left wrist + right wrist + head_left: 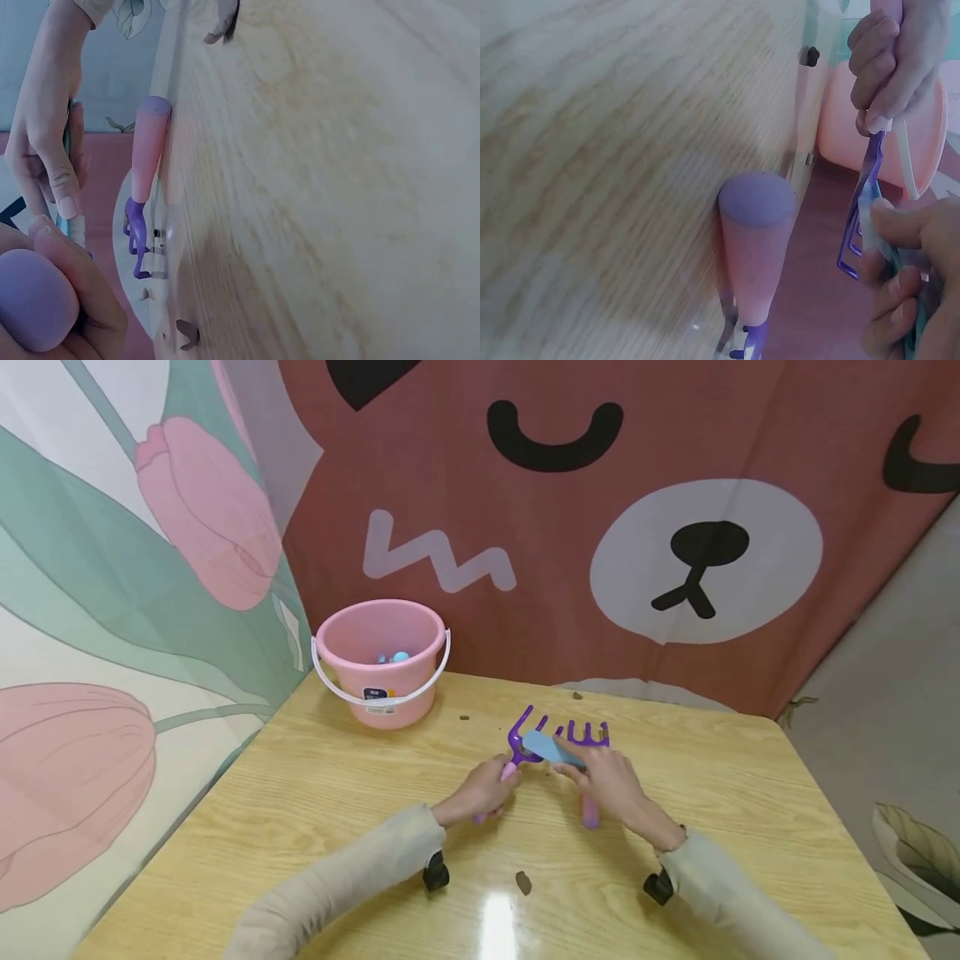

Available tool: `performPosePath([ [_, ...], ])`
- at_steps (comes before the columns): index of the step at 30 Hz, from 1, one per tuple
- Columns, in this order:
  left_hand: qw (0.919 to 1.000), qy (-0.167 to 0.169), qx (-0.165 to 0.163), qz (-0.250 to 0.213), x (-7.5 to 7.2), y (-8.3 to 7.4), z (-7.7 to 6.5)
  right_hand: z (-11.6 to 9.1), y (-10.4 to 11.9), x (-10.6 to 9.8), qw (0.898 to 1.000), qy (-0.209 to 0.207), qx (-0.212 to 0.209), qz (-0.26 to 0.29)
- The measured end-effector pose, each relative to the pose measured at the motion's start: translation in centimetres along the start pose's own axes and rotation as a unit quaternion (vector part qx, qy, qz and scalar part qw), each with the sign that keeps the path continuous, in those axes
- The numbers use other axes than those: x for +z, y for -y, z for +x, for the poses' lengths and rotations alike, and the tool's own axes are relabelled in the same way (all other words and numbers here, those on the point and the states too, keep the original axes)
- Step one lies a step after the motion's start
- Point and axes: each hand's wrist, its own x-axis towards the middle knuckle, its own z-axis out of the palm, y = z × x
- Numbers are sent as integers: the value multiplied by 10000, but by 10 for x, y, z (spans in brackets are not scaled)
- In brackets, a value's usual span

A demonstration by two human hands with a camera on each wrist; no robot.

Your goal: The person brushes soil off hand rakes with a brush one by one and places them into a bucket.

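Note:
My left hand grips the pink handle of a purple-tined hand rake, tines pointing away and raised off the table. In my right hand is a light-blue, flat brush-like tool, pinched between thumb and fingers. Its pale end lies against the rake's tines in the right wrist view; the far part is hidden by my fingers. A second purple rake lies on the table under my right hand, its pink handle toward me. The left wrist view shows the held rake's lilac handle end.
A pink bucket with a white handle stands at the back left, small blue things inside. Brown crumbs lie about the wooden table, including a larger flake near me. A printed bear curtain hangs behind.

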Motion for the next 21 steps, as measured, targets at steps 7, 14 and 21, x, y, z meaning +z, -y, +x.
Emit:
performPosePath([
  [7,10000,90,37,6,-1,2,0,3,0,-5,9993,-340,84,162],
  [14,10000,48,36,39,0,-3,1,2,6,-6,9991,48,-299,313],
  [21,9999,55,83,41,2,-1,0,3,2,-4,9996,-54,-3,-263],
])
